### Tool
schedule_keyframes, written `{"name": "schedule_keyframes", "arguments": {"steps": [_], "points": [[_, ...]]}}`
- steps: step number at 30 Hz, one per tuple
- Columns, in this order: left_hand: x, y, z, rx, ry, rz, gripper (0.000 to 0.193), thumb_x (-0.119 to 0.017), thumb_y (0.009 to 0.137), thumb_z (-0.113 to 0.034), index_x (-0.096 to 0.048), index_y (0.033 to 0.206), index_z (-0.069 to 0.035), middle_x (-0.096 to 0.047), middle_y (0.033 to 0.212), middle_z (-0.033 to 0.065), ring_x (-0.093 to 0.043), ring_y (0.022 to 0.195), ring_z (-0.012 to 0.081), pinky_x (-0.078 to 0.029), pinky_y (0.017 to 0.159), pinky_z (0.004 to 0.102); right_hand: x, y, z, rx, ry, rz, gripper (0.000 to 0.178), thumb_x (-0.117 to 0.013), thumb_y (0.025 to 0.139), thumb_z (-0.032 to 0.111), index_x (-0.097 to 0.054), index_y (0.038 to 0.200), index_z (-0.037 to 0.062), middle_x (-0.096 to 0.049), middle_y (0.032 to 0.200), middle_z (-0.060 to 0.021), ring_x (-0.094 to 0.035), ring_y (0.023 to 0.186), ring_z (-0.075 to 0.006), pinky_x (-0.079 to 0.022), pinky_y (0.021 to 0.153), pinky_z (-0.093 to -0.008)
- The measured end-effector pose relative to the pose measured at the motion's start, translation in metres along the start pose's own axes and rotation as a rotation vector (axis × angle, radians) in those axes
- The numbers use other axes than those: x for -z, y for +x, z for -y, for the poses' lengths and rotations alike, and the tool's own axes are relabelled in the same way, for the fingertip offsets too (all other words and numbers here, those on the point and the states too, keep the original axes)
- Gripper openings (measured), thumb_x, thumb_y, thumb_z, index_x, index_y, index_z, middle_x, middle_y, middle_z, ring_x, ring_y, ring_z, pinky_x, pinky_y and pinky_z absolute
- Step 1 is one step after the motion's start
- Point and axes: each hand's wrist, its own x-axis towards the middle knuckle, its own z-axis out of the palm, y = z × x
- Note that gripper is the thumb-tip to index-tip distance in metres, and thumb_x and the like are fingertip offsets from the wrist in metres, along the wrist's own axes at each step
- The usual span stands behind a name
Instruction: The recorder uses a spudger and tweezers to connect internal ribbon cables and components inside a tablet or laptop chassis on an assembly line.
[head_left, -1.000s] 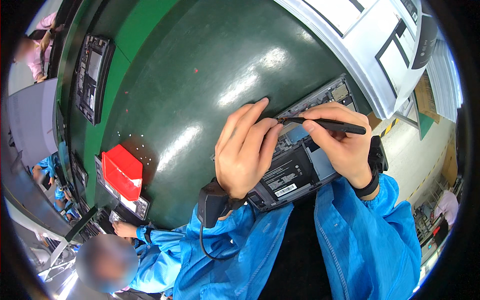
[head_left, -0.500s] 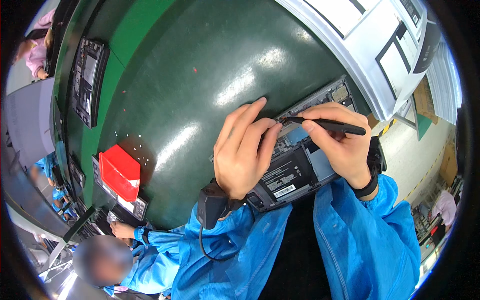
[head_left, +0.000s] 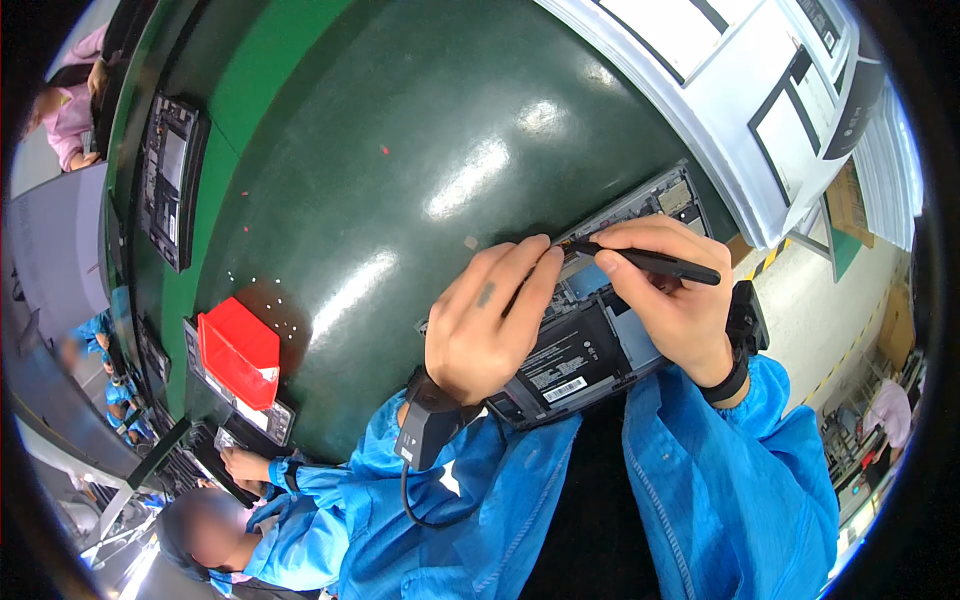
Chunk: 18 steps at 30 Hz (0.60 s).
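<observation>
An opened laptop base (head_left: 690, 185) lies tilted in front of me, its inner parts bare. A black battery (head_left: 572, 355) fills its near side, and a blue pad (head_left: 588, 278) sits beyond that. My left hand (head_left: 485, 325) rests over the left part of the base with fingers stretched forward, fingertips at its far edge. In a pen-like pinch, my right hand (head_left: 672, 290) holds black tweezers (head_left: 665, 264). Their tip touches down among small parts just right of my left fingertips. What lies under those fingertips is hidden.
A red bin (head_left: 238, 350) stands on another laptop base (head_left: 265, 418) at left, with several white bits (head_left: 280, 305) beside it. A further laptop base (head_left: 170, 180) lies on the green strip. White foam sheets (head_left: 740, 150) are stacked at right. A co-worker's hand (head_left: 245, 465) is at lower left.
My left fingers have drawn closer together and shifted slightly down, uncovering a small pale flake on the table. The tweezers' tip stays at nearly the same spot.
</observation>
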Motion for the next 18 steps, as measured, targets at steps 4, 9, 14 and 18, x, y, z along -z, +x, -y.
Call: {"name": "schedule_keyframes", "arguments": {"steps": [4, 9, 14, 18], "points": [[0.004, 0.002, 0.003, -0.094, 0.099, 0.079, 0.037, -0.074, 0.072, -0.004, -0.074, 0.109, 0.002, -0.071, 0.114, 0.0136, -0.070, 0.094, 0.0257, -0.061, 0.076, 0.0343, 0.000, -0.001, -0.006, 0.047, -0.050, -0.006, 0.016, -0.079, 0.085, 0.000, -0.075, 0.100, -0.0028, -0.074, 0.092, -0.0117, -0.068, 0.069, -0.0115, -0.052, 0.059, -0.0223], [0.007, 0.005, -0.005, -0.062, 0.106, 0.074, 0.039, -0.081, 0.070, -0.001, -0.075, 0.108, 0.000, -0.072, 0.115, 0.0138, -0.070, 0.089, 0.0273, -0.061, 0.074, 0.0361, 0.001, -0.004, -0.008, 0.075, -0.042, -0.013, 0.016, -0.079, 0.084, 0.001, -0.075, 0.100, -0.0026, -0.074, 0.092, -0.0125, -0.068, 0.069, -0.0123, -0.052, 0.059, -0.0234], [0.006, 0.003, -0.002, -0.056, 0.113, 0.079, 0.041, -0.083, 0.070, -0.005, -0.075, 0.109, -0.001, -0.073, 0.117, 0.0119, -0.069, 0.087, 0.0257, -0.060, 0.072, 0.0348, 0.003, -0.001, -0.010, 0.076, 0.011, -0.002, 0.015, -0.078, 0.085, 0.000, -0.075, 0.099, -0.0031, -0.074, 0.094, -0.0135, -0.069, 0.070, -0.0139, -0.053, 0.061, -0.0241], [0.007, 0.001, -0.004, -0.046, 0.096, 0.054, 0.040, -0.083, 0.069, -0.004, -0.076, 0.108, -0.001, -0.073, 0.118, 0.0125, -0.069, 0.086, 0.0254, -0.060, 0.071, 0.0349, 0.001, -0.002, -0.007, 0.127, -0.062, 0.013, 0.015, -0.078, 0.084, -0.001, -0.074, 0.098, -0.0028, -0.074, 0.094, -0.0141, -0.071, 0.073, -0.0154, -0.054, 0.062, -0.0245]]}}
